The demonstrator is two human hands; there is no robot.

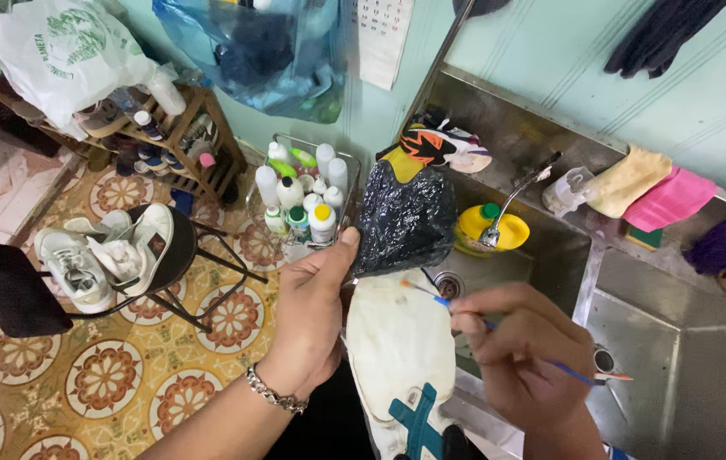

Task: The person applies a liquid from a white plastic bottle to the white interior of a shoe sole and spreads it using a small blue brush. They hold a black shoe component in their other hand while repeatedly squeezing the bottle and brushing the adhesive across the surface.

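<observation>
Pale green walls close in a small washing corner, with a steel sink (678,375) on the right and a patterned tile floor (116,375) on the left. Over the sink's near edge the person holds a white shoe (401,349), sole side up, its front end wrapped in a black plastic bag (405,217). A teal mark shows on the shoe near the bottom of the view.

The left hand (316,315) is closed around the side of the shoe, thumb up against the edge of the black bag; a metal bracelet (276,393) sits on that wrist. The right hand (520,341) is closed in a pinch on a thin blue brush (499,328), whose tip rests on or just above the white surface of the shoe; which of the two cannot be told.

Behind the shoe, a yellow bottle with a green cap (490,228) stands beside the tap (516,196). A wire basket of white bottles (303,200) stands left of the sink. Farther left, a pair of white sneakers (107,251) lies on a round black stool (184,247). Yellow, pink and purple cloths (669,200) hang along the sink's back edge, and another shoe (444,145) sits on the ledge.
</observation>
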